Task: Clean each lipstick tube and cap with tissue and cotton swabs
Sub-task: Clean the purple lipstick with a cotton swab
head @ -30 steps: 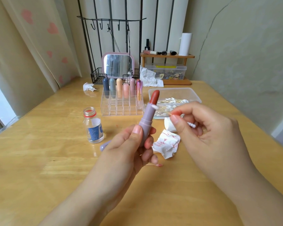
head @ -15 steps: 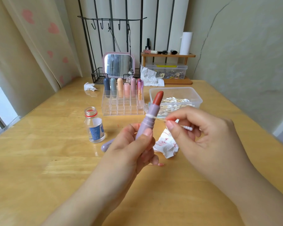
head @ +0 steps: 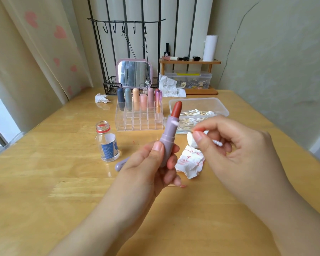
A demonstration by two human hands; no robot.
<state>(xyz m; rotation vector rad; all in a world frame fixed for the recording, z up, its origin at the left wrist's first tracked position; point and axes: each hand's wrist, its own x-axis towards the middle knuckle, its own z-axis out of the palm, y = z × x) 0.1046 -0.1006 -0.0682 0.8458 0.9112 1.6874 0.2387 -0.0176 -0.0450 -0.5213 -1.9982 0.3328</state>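
Observation:
My left hand grips an uncapped lilac lipstick tube upright, its red bullet wound out. My right hand pinches a cotton swab between thumb and forefinger; the swab's front tip touches the tube's upper collar just below the bullet. The lilac cap lies on the table behind my left hand. A red-stained tissue lies crumpled beneath my hands.
A clear organiser holds several capped lipsticks. Right of it sits a clear box of cotton swabs. An open small bottle stands at the left. Mirror, small shelf and more crumpled tissue sit at the back.
The swab tip slid down the tube to its lower collar, then back up near the bullet. My left hand kept the tube upright, shifting slightly.

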